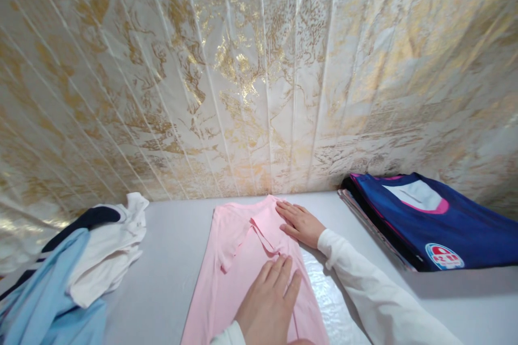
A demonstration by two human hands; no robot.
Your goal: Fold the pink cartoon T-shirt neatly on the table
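Observation:
A pink shirt (pixel 230 237) lies spread on the pale table in front of me, its sides folded inward and its short sleeves lying over the middle. My left hand (pixel 269 296) rests on the lower middle of the shirt, fingers stretched out and pointing away from me. At the upper right edge of the shirt, near the shoulder, my right hand (pixel 301 222) lies flat with its fingers pointing left. Neither hand grips the cloth. The near end of the shirt runs out of the picture.
To the left lies a loose heap of clothes with a white garment (pixel 107 259) and a light blue garment (pixel 60 280). On the right sits a folded stack topped by a dark blue shirt (pixel 408 232). A gold-patterned curtain (pixel 251 75) hangs behind the table (pixel 170 237).

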